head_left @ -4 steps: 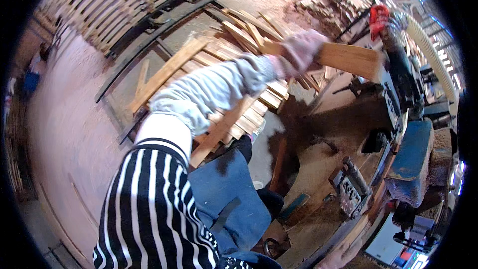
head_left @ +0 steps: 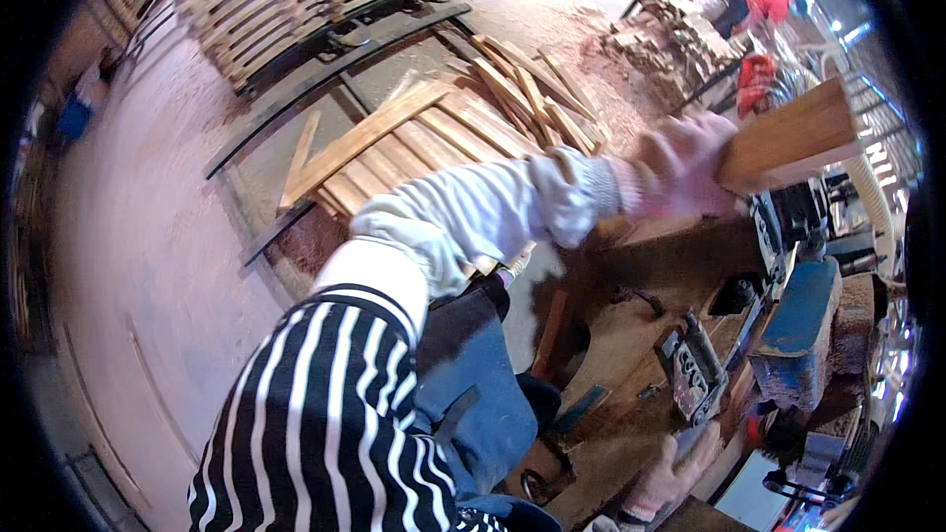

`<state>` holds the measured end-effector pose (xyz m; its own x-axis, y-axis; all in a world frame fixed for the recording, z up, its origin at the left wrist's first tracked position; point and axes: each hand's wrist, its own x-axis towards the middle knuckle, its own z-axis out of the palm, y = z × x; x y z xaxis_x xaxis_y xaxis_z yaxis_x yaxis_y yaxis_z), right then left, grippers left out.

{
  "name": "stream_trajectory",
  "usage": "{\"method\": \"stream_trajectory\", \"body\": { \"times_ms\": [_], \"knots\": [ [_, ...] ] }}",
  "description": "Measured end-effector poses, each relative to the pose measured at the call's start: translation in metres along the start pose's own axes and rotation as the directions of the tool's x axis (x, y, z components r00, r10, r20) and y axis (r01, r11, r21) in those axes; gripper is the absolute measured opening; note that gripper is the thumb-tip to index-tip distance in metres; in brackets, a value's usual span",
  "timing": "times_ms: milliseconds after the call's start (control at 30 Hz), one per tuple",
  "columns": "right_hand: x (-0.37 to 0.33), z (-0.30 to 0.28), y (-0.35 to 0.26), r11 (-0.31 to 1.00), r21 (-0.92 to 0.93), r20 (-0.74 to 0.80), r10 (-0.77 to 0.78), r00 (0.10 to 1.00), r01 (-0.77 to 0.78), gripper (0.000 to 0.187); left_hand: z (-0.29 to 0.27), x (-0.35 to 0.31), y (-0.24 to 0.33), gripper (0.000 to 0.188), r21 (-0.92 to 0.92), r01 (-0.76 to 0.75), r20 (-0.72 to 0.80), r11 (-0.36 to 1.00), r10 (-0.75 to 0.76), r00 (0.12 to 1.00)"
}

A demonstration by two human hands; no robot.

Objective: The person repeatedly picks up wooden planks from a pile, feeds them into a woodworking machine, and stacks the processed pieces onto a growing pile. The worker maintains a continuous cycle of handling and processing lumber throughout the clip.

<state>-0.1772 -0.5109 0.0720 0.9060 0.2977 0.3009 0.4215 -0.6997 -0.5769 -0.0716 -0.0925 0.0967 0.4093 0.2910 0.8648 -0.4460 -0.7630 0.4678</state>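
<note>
My left arm, in a striped sleeve and a pale oversleeve, reaches across to the right. My left hand, in a pinkish work glove, is closed round one end of a short wooden board. The board is raised above the far side of a woodworking machine table, its other end pointing right. Low on the right is my gloved right hand, thumb and fingers apart, with nothing in it. It lies by the table's near edge, below a metal roller fixture.
Loose planks lie on a low metal rack beyond my left arm. Stacked slats stand at the far left. A blue machine housing and a ribbed hose are at right. A person in red is far off.
My left hand has swung right with the board and lifted it, away from over the loose planks. More of my right hand has come into view at the lower right.
</note>
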Motion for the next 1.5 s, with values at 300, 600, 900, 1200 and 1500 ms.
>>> {"method": "stream_trajectory", "body": {
  "times_ms": [300,600,900,1200,1500],
  "knots": [
    [-0.087,-0.025,-0.039,0.999,0.052,0.030,-0.002,1.000,0.000,0.090,0.005,-0.013,0.182,0.053,-0.912,0.373,0.331,0.168,-0.233,0.914],
    [-0.254,-0.067,-0.035,0.785,-0.606,-0.127,0.067,0.990,-0.131,0.070,0.062,-0.140,0.217,0.079,-0.491,0.711,0.609,0.503,-0.386,0.693],
    [-0.218,-0.050,-0.008,0.755,-0.556,-0.341,0.174,0.924,-0.348,0.075,-0.146,-0.278,-0.206,0.094,0.784,0.545,0.022,0.297,-0.891,0.453],
    [-0.073,-0.039,0.074,0.882,0.178,-0.404,0.470,0.785,-0.437,0.081,-0.344,-0.339,-0.288,0.103,0.911,0.407,-0.149,-0.067,-0.974,0.172],
    [-0.146,-0.026,-0.010,0.792,-0.457,-0.307,0.288,0.907,-0.406,0.066,-0.311,-0.324,-0.269,0.078,0.894,0.385,-0.290,-0.230,-0.951,0.107]
  ]
}}
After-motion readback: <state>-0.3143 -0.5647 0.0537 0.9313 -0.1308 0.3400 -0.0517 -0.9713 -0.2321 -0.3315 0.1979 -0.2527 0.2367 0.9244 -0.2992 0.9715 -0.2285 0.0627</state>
